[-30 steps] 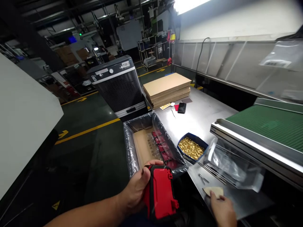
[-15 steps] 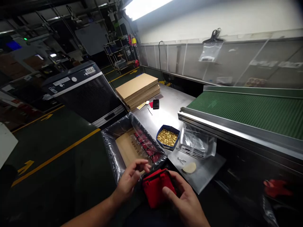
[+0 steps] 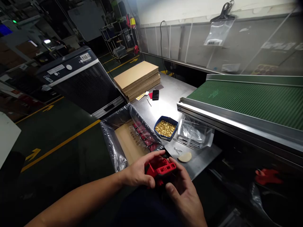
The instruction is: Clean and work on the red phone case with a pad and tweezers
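Red plastic housing [image 3: 160, 167]: gripped between left hand [image 3: 137, 171] and right hand [image 3: 183, 192], fingers closed round it, just before lined carton [image 3: 113, 148]. Step, judged: inspection in hand. Next calls for steady two-handed turning. Brass inserts tray [image 3: 165, 127] on worktop [image 3: 201, 160].

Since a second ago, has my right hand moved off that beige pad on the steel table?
Yes. The right hand has left the beige pad on the steel table and come left, toward the lined box, onto the red part with the left hand.

Red plastic part [image 3: 160, 167], blue tray [image 3: 165, 128] of gold pieces, green ribbed conveyor belt [image 3: 251, 102]
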Tool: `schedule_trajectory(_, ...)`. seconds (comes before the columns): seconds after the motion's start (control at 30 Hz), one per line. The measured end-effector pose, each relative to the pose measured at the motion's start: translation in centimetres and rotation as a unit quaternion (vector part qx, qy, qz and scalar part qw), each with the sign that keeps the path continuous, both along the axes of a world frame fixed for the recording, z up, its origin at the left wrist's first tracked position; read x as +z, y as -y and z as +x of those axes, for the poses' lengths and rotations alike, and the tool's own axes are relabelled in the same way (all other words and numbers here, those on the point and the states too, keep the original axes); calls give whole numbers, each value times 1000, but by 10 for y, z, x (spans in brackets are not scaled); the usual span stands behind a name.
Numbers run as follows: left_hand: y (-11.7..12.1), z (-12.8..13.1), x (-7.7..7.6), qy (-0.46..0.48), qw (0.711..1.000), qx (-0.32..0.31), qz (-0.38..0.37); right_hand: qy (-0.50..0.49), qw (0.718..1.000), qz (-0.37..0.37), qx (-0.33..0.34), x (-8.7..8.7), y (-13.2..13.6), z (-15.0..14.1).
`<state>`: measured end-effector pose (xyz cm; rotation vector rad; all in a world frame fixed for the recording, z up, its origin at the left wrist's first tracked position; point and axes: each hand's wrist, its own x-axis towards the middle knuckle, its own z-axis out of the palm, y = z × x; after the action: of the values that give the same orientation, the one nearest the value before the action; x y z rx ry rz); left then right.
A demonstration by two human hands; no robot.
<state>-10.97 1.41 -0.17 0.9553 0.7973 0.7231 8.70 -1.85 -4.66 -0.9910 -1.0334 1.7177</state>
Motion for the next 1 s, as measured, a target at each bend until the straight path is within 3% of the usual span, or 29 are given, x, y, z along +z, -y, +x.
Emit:
schedule_trajectory(0.17, 2, 5, -2, -52, 998, 11, 36, 31, 998, -60, -19, 6, 1, 0)
schedule_trajectory(0.43, 3, 6, -7, -115, 984, 17, 135, 55, 996, -64, -3, 19, -8, 6)
schedule_trajectory(0.63, 3, 2, 0, -154, 936, 21, 316, 13, 999, 2, 44, 18, -8, 11)
schedule_trajectory(0.8, 5, -4, 9, -220, 917, -14, 332, 4, 995, 56, 80, 23, -16, 14)
schedule_trajectory(0.9, 5, -7, 11, -225, 917, -18, 329, 4, 993, 50, 107, 1, -36, 13)
schedule_trajectory(0.97, 6, -10, 12, -228, 922, -8, 314, 90, 990, 40, 96, -35, -57, 12)
schedule_trajectory(1.0, 7, -11, 13, -230, 924, 0, 304, 197, 977, 35, 71, -58, -69, 13)
